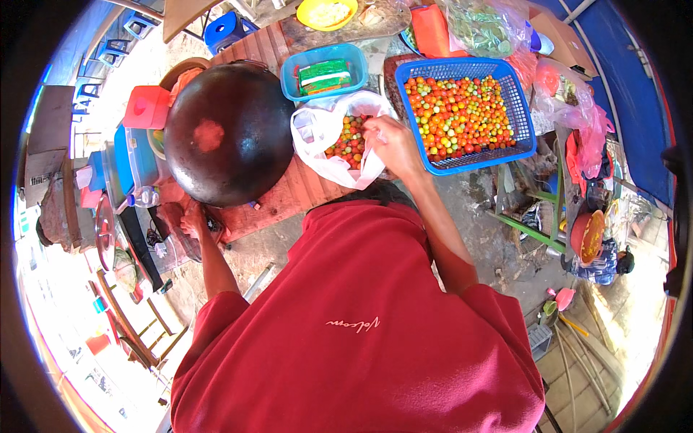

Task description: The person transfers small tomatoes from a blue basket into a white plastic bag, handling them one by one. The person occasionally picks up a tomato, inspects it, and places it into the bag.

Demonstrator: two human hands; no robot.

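A white plastic bag (313, 154) stands open in front of me, with small red, orange and green tomatoes (346, 143) inside. My right hand (385, 142) has its fingers bent at the bag's right rim; whether they grip the plastic is unclear. Right of it, a blue plastic basket (476, 165) holds many small tomatoes (460, 116). My left hand (193, 221) is low at the left, beside a dark plastic bag (181, 230) under the edge of a large dark wok (230, 157); its fingers are partly hidden.
A teal plastic tub (325, 96) with a green packet (325, 76) sits behind the white bag. A yellow bowl (327, 26) is at the back. Plastic containers (138, 157) stand left of the wok; clear bags of greens (482, 32) lie behind the basket.
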